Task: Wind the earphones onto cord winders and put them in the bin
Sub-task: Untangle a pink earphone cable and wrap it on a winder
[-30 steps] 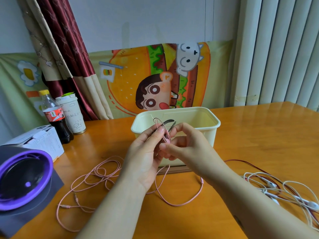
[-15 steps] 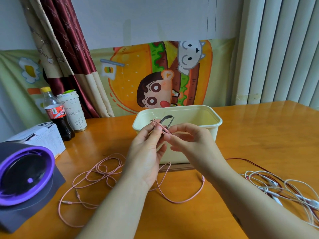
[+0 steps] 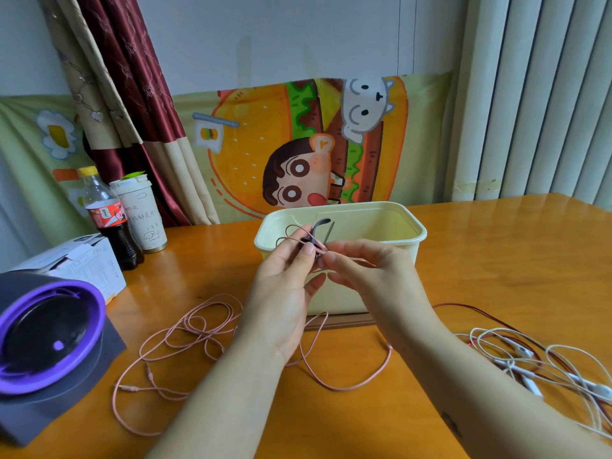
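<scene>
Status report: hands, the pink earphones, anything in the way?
Left hand grips cord winder, right hand pinches pink cord at it. Most of cord loose on table. Bin behind hands, nothing blocking.

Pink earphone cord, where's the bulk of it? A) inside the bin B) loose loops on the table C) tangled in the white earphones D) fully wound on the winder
B: the pink earphone cord lies mostly looped on the table, with only an end at the cord winder.
</scene>
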`<state>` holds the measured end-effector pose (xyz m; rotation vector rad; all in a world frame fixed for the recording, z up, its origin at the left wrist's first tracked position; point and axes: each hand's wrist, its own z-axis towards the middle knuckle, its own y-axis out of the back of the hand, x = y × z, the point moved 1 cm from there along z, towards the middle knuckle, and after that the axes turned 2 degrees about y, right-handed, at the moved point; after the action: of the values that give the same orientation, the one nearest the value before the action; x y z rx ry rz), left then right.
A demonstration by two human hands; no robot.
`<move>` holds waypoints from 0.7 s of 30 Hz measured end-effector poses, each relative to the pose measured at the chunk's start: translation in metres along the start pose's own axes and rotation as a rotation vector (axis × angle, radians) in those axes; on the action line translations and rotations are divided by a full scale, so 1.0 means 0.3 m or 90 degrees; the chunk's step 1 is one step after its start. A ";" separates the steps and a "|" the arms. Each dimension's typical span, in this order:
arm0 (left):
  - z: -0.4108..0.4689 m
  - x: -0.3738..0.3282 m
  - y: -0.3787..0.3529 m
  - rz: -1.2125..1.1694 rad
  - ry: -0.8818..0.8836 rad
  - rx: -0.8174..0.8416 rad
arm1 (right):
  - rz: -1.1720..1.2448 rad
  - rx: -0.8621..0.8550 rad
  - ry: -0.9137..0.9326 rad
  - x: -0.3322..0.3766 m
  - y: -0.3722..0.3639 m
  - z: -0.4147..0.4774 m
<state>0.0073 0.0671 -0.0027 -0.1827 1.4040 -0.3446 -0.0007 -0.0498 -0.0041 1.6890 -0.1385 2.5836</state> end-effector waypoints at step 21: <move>-0.012 -0.025 0.023 -0.004 0.024 -0.043 | -0.039 0.020 0.052 0.016 -0.024 -0.029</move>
<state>0.0038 0.0763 0.0014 -0.2378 1.4539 -0.3075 -0.0099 -0.0417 -0.0031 1.5676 -0.0424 2.6182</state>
